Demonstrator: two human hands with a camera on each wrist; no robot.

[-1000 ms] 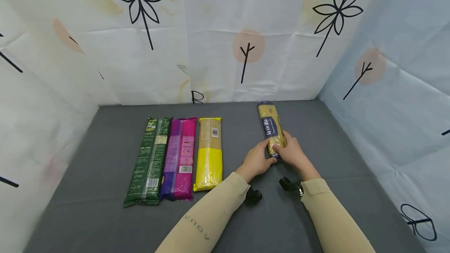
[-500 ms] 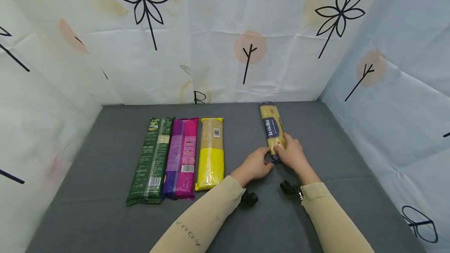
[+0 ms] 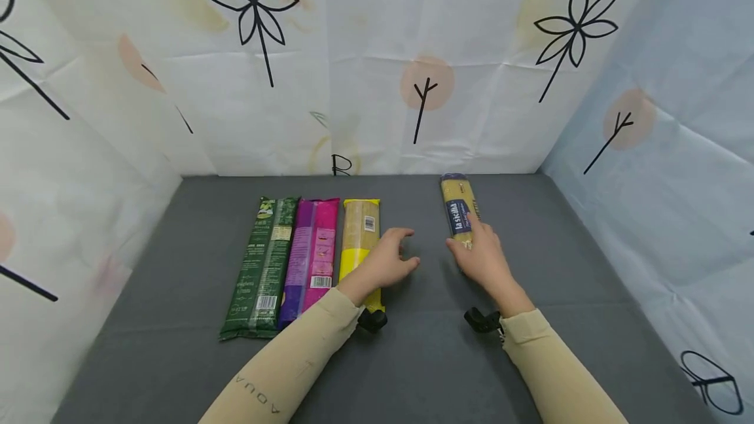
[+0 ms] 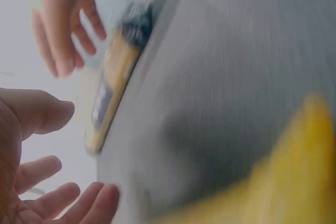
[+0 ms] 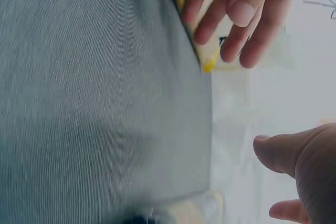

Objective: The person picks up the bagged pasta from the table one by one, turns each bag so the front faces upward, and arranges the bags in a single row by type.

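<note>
A gold pasta pack (image 3: 458,205) with a dark blue "la sicilia" label lies lengthwise on the grey cloth, at right of centre in the head view. Above its near end hovers my right hand (image 3: 485,260), fingers spread and gripping nothing; the left wrist view shows space between this hand and the pack (image 4: 116,69). My left hand (image 3: 384,262) is in the air over the right side of a yellow pasta pack (image 3: 358,231), fingers loosely bent, holding nothing. It hides part of that pack. The yellow pack looks blurred (image 4: 283,182) in the left wrist view.
Left of the yellow pack lie a pink and purple pack (image 3: 321,241) and a dark green pack (image 3: 259,280), side by side. Grey cloth (image 3: 412,358) covers the table. White printed fabric walls (image 3: 377,116) rise behind and at both sides.
My left hand has moved left, from the gold pack's near end to the yellow pack. My right hand has let go of the gold pack and lifted. The head view has shifted slightly.
</note>
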